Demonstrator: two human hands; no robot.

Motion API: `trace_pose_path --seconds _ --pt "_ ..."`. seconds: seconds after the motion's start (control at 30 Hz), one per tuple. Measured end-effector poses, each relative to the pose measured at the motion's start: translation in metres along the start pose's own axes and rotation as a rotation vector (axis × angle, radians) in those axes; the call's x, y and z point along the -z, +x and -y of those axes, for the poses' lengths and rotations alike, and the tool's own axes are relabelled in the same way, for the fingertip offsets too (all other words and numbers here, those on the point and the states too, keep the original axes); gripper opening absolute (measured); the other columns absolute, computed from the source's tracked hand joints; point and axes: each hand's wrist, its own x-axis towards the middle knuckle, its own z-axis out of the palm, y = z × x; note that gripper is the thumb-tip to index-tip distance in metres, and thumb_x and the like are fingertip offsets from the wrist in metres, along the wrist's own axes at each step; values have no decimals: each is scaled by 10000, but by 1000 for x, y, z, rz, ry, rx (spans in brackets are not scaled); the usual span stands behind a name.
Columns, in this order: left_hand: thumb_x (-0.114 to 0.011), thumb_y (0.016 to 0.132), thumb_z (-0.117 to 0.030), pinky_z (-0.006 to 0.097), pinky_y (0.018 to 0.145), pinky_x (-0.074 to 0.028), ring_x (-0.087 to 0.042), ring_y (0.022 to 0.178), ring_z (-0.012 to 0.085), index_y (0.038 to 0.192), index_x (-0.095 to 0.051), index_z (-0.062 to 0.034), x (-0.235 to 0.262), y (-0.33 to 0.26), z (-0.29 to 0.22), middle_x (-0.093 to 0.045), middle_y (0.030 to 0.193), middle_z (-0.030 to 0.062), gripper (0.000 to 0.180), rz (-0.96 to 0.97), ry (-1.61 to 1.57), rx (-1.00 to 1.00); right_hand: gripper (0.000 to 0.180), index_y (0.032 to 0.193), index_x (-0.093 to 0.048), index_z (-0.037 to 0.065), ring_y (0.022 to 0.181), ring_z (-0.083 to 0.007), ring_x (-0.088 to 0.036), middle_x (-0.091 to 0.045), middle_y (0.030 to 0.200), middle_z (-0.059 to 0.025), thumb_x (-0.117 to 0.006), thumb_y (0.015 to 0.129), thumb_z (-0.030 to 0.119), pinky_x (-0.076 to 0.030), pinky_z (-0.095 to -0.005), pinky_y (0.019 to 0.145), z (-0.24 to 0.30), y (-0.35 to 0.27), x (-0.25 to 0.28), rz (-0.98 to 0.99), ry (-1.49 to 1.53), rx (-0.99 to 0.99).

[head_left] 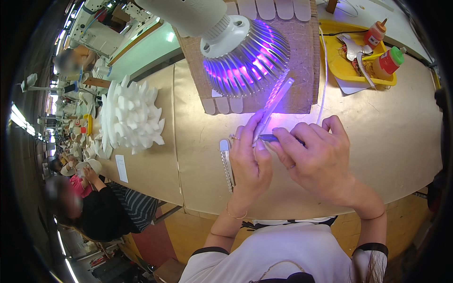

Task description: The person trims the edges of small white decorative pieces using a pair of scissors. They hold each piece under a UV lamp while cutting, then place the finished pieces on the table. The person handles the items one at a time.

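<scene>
My left hand [250, 162] is closed round the lower end of a narrow pale strap [279, 96] with a braided edge. The strap slants up to the right, its far end beside the lamp, lit purple. My right hand [318, 153] pinches a slim dark tool [269, 137], whose tip is at the strap by my left fingers. Whether the tip is a blade or a point I cannot tell. Left of my left wrist, a similar braided strap [226, 162] with a grey-blue end lies on the gold-brown table [377, 137].
A large finned lamp [247, 56] glowing purple hangs over a cardboard sheet [302, 61] with pale rounded pieces. At right, a yellow tray [347, 70] holds bottles and scraps beside a white cable [323, 75]. White pieces [132, 115] are piled left; a seated person [106, 203] is beyond.
</scene>
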Motion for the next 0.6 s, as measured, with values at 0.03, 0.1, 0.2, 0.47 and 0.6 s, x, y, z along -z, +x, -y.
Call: trace_pose_path --seconds 0.03,0.1,0.2,0.47,0.6 --pt "-408 876 -96 402 800 -449 -579 886 335 1281 -516 45 0 0 0 -601 981 205 442 2 17 -5 228 984 -678 117 616 -133 -540 -536 712 25 -718 802 249 -343 -345 628 0 0 0 5 18 -7" --pt "-411 873 -95 407 782 -451 -577 868 335 1276 -517 50 0 0 0 -598 981 210 441 -1 17 -20 216 972 -676 117 612 -136 -539 -532 708 23 -714 805 248 -341 -347 627 2 0 1 17 -1 -8" --pt "-413 870 -93 410 756 -455 -576 846 334 1268 -516 59 -1 0 -1 -595 978 215 438 -20 47 -53 197 952 -672 119 609 -141 -537 -526 704 20 -711 808 248 -338 -348 625 6 0 2 -14 -15 -20" --pt "-416 872 -104 388 750 -468 -591 822 319 1233 -545 48 1 0 1 -614 979 210 413 -21 58 -23 169 920 -663 126 584 -152 -528 -529 678 14 -723 796 223 -332 -343 614 0 3 -9 -50 48 19" --pt "-421 868 -113 366 681 -450 -565 705 275 1153 -579 31 5 5 2 -637 940 197 356 0 -146 21 201 937 -666 119 564 -144 -527 -556 676 17 -738 792 238 -325 -331 591 -6 4 -5 -52 150 -14"
